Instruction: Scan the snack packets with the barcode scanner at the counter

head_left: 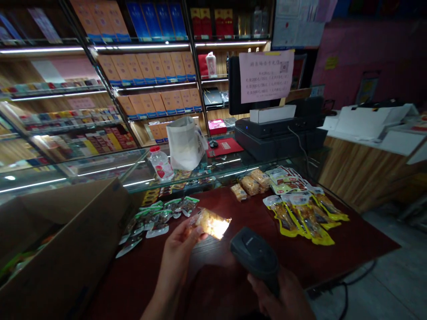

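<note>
Pinched in my left hand (183,242) is a small clear snack packet (207,222), held over the dark red tabletop (203,284). Bright light falls on its right half. My right hand (278,291) grips a black barcode scanner (255,253) by its handle, its head facing the packet with a gap between them. Left of the packet lie several green-topped snack pouches (160,218). Behind it is a small pile of similar golden packets (251,183). To the right are yellow-edged snack packs (302,215) and white-and-green packs (288,180).
An open cardboard box (63,240) stands at the left edge. Behind the table runs a glass counter (213,175) bearing a jar with a red lid (160,164), a white bag (185,144) and a monitor with a paper notice (266,76). Stocked shelves (150,86) line the back.
</note>
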